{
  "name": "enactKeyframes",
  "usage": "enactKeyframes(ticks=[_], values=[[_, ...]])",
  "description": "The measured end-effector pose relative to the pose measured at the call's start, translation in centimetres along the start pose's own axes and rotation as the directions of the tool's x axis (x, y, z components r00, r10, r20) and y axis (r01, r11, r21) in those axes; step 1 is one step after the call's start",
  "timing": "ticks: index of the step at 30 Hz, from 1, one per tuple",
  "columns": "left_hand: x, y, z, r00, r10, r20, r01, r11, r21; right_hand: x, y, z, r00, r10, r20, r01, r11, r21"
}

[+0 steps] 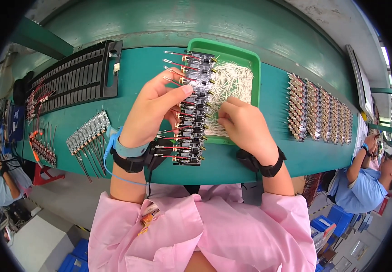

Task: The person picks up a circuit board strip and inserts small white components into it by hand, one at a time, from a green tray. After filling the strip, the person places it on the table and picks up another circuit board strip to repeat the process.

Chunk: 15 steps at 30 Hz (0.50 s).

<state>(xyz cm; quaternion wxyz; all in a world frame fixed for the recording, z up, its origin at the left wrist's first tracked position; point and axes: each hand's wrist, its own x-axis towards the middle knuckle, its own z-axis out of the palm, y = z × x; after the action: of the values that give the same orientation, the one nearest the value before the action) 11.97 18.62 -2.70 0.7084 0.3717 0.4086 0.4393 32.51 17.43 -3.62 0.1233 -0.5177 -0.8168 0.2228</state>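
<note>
My left hand is closed on a long black circuit board panel, its thumb on top and the other fingers at the left edge. Short red and black wires stick out from that edge, and small brass-coloured parts line the right one. Behind the panel stands a green tray holding a heap of thin white pieces, like small sleeves or ties. Over the tray's near right part is my right hand, fingers curled and pressed together at the white pieces. Whatever lies between those fingertips is hidden.
At the right, several populated board panels lie in rows on the green table. A black slotted rack stands at the left, near a wired panel. A blue cord runs from my left wrist. A co-worker sits at the right.
</note>
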Motion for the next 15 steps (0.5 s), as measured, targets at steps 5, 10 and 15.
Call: enactKeyframes(ticks=[5, 10, 15], values=[[0.13, -0.07, -0.07, 0.998, 0.0, 0.058, 0.001, 1.0, -0.027, -0.09, -0.09, -0.3, 0.999, -0.045, -0.014, 0.044, 0.999, -0.023], [0.2, -0.19, -0.12, 0.999, 0.001, 0.04, -0.001, 1.0, -0.023, -0.05, -0.45, -0.64, 0.996, -0.094, -0.008, 0.094, 0.995, 0.031], [0.23, 0.07, -0.06, 0.999, 0.003, 0.046, -0.002, 1.0, -0.021, -0.02, -0.71, -0.27, 0.992, -0.127, 0.013, 0.127, 0.992, 0.019]])
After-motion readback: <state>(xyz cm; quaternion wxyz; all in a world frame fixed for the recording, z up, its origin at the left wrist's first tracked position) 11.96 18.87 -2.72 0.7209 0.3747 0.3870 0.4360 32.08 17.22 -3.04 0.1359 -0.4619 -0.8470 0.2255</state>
